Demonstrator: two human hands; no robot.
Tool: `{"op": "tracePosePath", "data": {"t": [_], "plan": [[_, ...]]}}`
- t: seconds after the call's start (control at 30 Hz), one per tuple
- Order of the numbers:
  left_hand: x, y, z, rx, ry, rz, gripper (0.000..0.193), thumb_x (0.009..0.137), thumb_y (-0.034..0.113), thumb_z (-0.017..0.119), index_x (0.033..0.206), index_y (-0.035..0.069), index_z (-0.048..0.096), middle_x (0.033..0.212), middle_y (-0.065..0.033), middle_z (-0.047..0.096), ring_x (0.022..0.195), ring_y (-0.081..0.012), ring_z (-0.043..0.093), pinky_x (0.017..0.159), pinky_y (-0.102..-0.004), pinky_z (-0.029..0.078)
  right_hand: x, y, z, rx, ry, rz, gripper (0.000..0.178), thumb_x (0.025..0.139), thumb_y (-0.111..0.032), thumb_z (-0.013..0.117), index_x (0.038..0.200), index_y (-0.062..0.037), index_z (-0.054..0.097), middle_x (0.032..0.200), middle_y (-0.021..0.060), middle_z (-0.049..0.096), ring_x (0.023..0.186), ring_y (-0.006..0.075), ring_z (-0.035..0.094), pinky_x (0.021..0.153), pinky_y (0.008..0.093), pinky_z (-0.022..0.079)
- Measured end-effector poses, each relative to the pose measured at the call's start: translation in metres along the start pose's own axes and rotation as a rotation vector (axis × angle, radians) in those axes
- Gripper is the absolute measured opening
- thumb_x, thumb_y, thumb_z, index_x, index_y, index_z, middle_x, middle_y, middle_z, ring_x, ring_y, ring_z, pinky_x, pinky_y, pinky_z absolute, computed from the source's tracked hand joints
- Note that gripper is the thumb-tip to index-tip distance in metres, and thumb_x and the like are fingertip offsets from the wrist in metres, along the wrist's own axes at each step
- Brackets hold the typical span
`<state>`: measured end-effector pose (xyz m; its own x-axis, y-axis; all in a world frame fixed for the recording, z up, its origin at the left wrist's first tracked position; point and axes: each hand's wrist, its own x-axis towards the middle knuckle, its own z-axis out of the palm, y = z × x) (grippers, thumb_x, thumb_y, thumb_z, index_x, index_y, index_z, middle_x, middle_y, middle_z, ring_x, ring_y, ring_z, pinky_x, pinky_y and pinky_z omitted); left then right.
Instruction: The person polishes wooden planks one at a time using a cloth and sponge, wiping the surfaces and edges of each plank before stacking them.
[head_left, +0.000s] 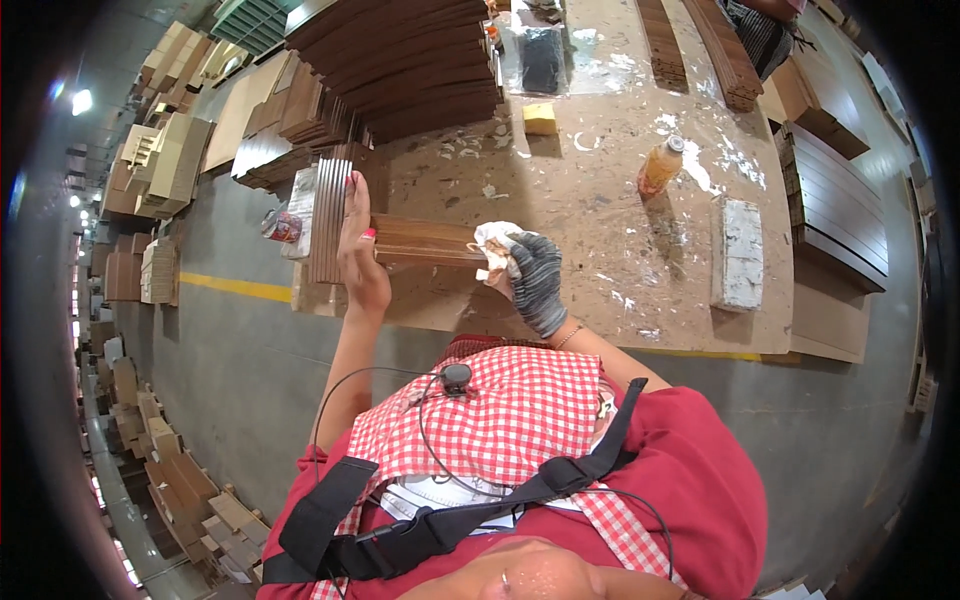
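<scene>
The gloved right hand (538,285), in grey knit, grips a crumpled white cloth (494,243) with brown stains at the right end of a brown wood-grain board (425,241). The bare left hand (362,250), fingers extended, braces the board's other end beside upright ridged strips (328,222). Wiping appears under way; how much surface is finished cannot be determined. Outward, on the paint-spotted worktable (590,280): a porous yellow sponge (540,119), a bottle of amber liquid (660,168), a rough white block (738,252) and stacked dark-brown panels (420,70).
</scene>
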<state>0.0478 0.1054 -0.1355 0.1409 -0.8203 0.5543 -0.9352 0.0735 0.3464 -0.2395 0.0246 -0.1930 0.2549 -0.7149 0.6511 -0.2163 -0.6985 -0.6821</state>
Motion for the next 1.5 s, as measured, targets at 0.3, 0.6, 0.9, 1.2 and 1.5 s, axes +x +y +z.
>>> {"op": "tracePosePath", "data": {"t": [0.3,0.6,0.9,1.2,1.5], "plan": [[0.063,0.094,-0.034,-0.321,-0.055,-0.041,0.058,0.100,0.030,0.023,0.143,-0.006,0.034,0.148,-0.0213,0.038,0.139,-0.0335,0.033,0.114,-0.0375,0.022,-0.025,0.034,0.019,0.022,0.069,0.045,0.044,0.077,-0.017,0.073,0.118,-0.0066,0.060,0.120,0.0150,0.059,0.110,0.0328,0.056,0.094,0.0441,0.045],[0.067,0.107,-0.022,-0.188,-0.138,0.003,0.062,0.092,0.015,0.049,0.149,0.002,0.027,0.139,-0.0152,0.049,0.122,-0.0301,0.047,0.103,-0.0409,0.028,0.108,-0.119,0.029,0.160,0.293,-0.081,0.040,0.077,-0.013,0.064,0.117,-0.0124,0.062,0.120,0.0119,0.059,0.109,0.0323,0.056,0.094,0.0444,0.041],[0.083,0.110,-0.039,-0.271,-0.439,-0.321,0.067,0.102,0.048,0.015,0.153,0.003,0.012,0.149,-0.0153,0.037,0.135,-0.0266,0.034,0.111,-0.0384,0.012,0.076,-0.074,0.061,-0.077,0.482,-0.004,0.045,0.080,-0.020,0.066,0.123,-0.0114,0.057,0.128,0.0137,0.055,0.119,0.0350,0.050,0.101,0.0490,0.037],[0.082,0.089,-0.026,-0.550,-0.469,-0.218,0.053,0.103,0.026,0.026,0.148,-0.001,0.027,0.137,-0.0228,0.048,0.126,-0.0322,0.048,0.105,-0.0366,0.036,0.092,-0.109,0.057,-0.021,0.475,0.013,0.041,0.084,-0.019,0.063,0.122,-0.0068,0.058,0.120,0.0152,0.057,0.114,0.0348,0.050,0.102,0.0456,0.037],[0.084,0.082,-0.038,-0.715,-0.440,-0.259,0.065,0.104,0.046,0.025,0.146,-0.003,0.029,0.147,-0.0178,0.038,0.136,-0.0248,0.035,0.113,-0.0331,0.023,0.059,-0.022,0.075,-0.243,0.457,-0.018,0.061,0.068,-0.027,0.077,0.119,-0.0025,0.054,0.114,0.0168,0.056,0.107,0.0377,0.053,0.097,0.0469,0.041]]}}
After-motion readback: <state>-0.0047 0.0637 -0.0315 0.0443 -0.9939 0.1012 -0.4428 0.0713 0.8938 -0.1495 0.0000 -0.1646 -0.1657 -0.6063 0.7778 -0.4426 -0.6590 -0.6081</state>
